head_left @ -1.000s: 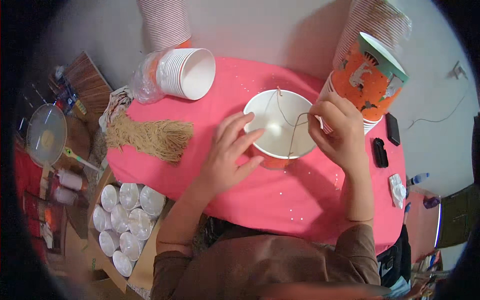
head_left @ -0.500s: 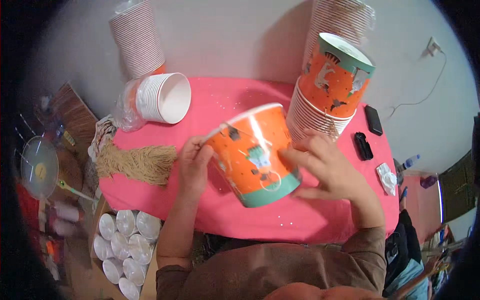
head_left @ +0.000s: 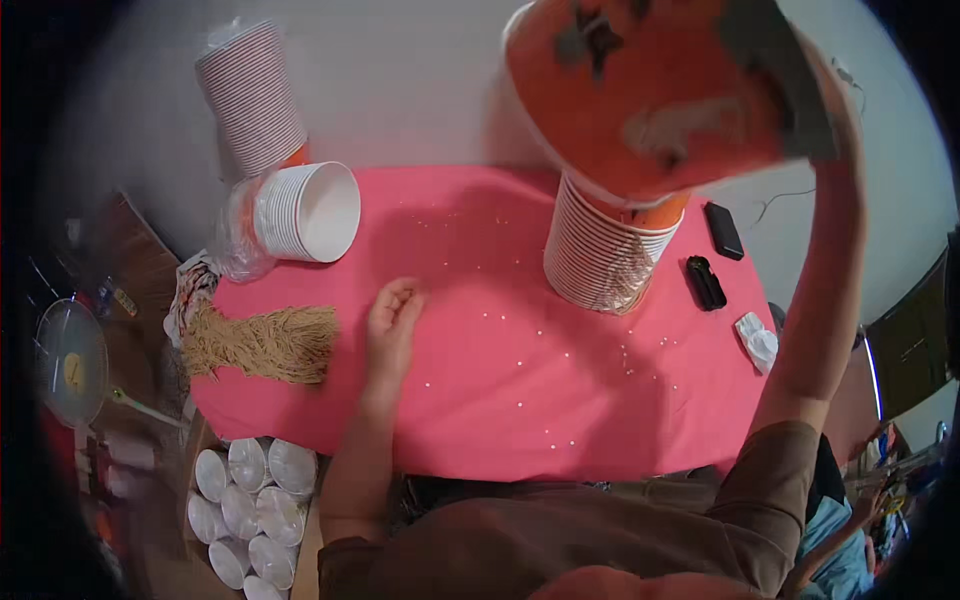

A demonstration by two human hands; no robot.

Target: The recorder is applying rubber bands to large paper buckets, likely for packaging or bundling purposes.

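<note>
High at the right, my right hand [head_left: 828,85] holds up a large orange paper bucket [head_left: 650,110] with a dark green band, tipped on its side and blurred. The bucket hides most of that hand's fingers. Directly beneath it stands a tall stack of nested paper buckets [head_left: 596,250] with white rims, its top partly covered. My left hand [head_left: 393,312] hovers over the pink tablecloth [head_left: 470,380], fingers loosely bent, with nothing in it. A bundle of tan strings [head_left: 265,343] lies to its left.
White-rimmed buckets [head_left: 325,212] in clear plastic lie at the back left, below a taller stack [head_left: 252,95]. A black case [head_left: 706,284], a dark flat device [head_left: 723,231] and crumpled white paper [head_left: 757,343] sit at right. A carton of wrapped white cups [head_left: 240,510] stands at lower left.
The bucket was between both hands over the table; my left hand has let it go and my right hand has lifted it up and right, above the stack.
</note>
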